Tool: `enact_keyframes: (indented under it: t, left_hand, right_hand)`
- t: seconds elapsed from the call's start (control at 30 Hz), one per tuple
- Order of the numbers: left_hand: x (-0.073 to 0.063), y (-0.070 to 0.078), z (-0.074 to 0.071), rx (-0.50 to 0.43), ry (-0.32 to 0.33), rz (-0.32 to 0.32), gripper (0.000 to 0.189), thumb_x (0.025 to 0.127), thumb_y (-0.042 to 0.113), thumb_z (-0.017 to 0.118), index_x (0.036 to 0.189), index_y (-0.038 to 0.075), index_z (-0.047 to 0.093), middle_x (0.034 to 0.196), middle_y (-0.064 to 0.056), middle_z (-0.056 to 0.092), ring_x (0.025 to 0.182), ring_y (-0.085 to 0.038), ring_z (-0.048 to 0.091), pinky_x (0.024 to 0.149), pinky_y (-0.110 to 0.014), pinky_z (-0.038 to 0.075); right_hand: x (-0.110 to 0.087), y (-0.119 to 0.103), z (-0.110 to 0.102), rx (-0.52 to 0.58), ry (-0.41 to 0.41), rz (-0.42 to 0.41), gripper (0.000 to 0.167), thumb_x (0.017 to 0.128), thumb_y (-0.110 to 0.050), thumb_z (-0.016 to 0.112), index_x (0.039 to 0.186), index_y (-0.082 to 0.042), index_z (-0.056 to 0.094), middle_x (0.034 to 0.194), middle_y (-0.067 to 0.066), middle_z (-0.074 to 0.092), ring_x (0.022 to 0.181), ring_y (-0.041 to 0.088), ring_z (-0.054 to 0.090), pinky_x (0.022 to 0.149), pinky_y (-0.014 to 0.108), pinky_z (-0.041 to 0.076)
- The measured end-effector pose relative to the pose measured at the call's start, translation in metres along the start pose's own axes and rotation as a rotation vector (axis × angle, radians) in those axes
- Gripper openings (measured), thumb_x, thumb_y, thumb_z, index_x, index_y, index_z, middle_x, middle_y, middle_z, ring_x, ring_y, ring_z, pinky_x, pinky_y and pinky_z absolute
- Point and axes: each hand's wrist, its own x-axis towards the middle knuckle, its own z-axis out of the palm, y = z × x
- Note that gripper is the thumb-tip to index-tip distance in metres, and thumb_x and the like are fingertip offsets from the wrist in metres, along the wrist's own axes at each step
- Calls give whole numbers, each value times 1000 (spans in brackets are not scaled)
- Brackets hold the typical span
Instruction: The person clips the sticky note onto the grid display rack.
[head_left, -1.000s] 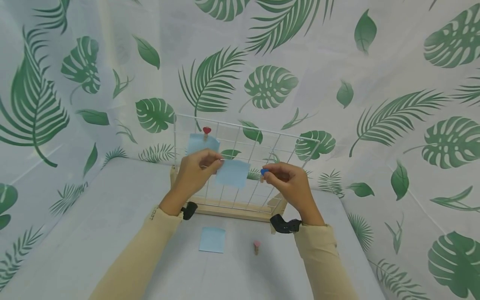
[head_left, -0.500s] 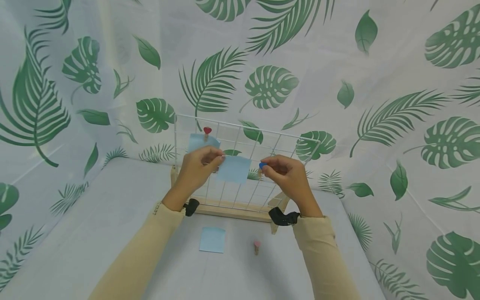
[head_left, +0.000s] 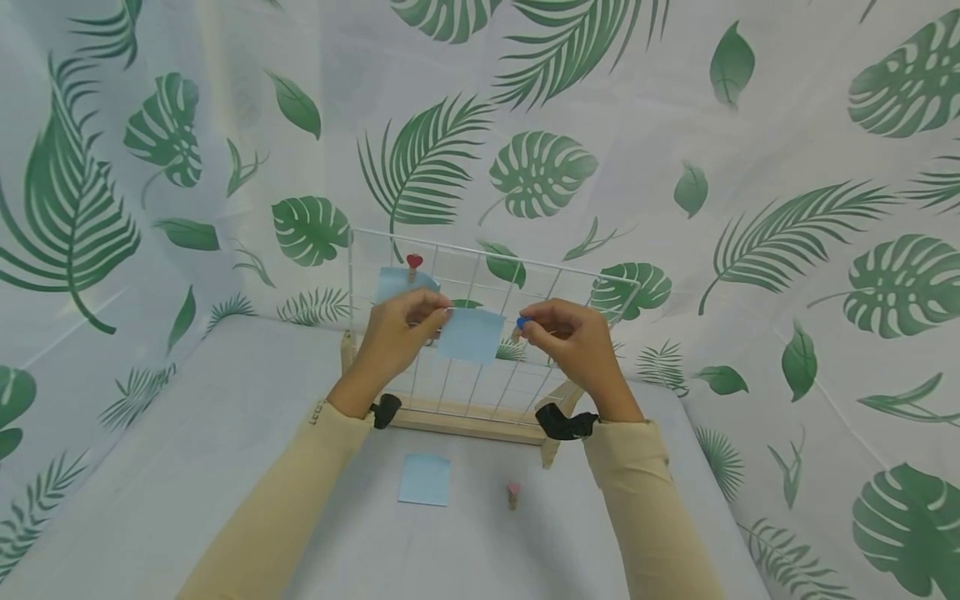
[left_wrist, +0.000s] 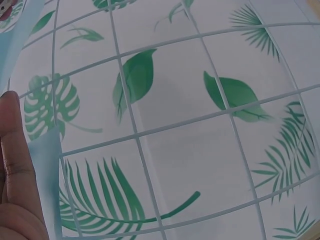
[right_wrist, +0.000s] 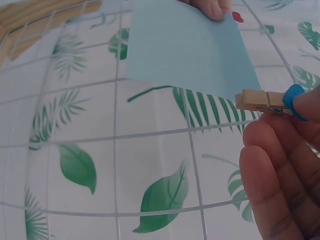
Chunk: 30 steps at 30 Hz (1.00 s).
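Observation:
My left hand (head_left: 401,333) pinches the upper left corner of a light blue sticky note (head_left: 470,335), held up against the white wire grid (head_left: 480,387). To the note's right, my right hand (head_left: 579,346) grips a small wooden clothespin (right_wrist: 260,101) by its end with a blue heart (head_left: 522,322). In the right wrist view the clothespin's tip is close to the note's corner; whether they touch I cannot tell. Behind my left hand another blue note (head_left: 397,282) hangs on the grid under a clothespin with a red heart (head_left: 414,262).
The grid stands in a wooden base (head_left: 465,423) on a white table (head_left: 247,467). Nearer me lie a third blue note (head_left: 425,480) and a clothespin with a pink heart (head_left: 513,496). A leaf-patterned curtain (head_left: 645,167) surrounds the table.
Both hands have risen slightly, the left one carrying the note a little up and right. My right hand has brought the blue-heart clothespin up and left, closer to the note.

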Motion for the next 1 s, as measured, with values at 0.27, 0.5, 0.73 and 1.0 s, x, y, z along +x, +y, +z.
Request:
enact_keyframes:
  t: [0.27, 0.5, 0.73, 1.0]
  left_hand:
    - [4, 1, 0, -2, 13, 5, 16, 107, 13, 71, 118, 3, 76, 106, -12, 79, 92, -27, 77, 81, -34, 65]
    - [7, 1, 3, 6, 36, 7, 15, 106, 13, 72, 117, 3, 77, 103, -11, 80, 91, -27, 78, 82, -38, 65]
    - [10, -1, 4, 8, 57, 1, 16, 106, 13, 72, 117, 3, 78, 104, -12, 80, 90, -27, 79, 82, -38, 66]
    - [13, -2, 5, 0, 79, 29, 15, 105, 13, 75, 114, 2, 78, 102, -12, 81, 88, -27, 80, 80, -35, 66]
  right_hand:
    - [8, -4, -1, -16, -40, 17, 12, 100, 0, 72, 110, 4, 78, 101, 18, 80, 80, 20, 77, 77, 19, 59]
    - [12, -4, -1, 10, -55, 31, 13, 100, 3, 72, 112, 6, 76, 101, 19, 79, 79, 13, 76, 78, 21, 61]
    - [15, -10, 2, 43, -62, 34, 12, 100, 4, 71, 112, 7, 75, 104, 21, 77, 91, 31, 76, 74, 24, 64]
    - [20, -13, 4, 36, -66, 38, 13, 100, 5, 71, 112, 8, 75, 105, 21, 77, 88, 11, 72, 71, 24, 63]
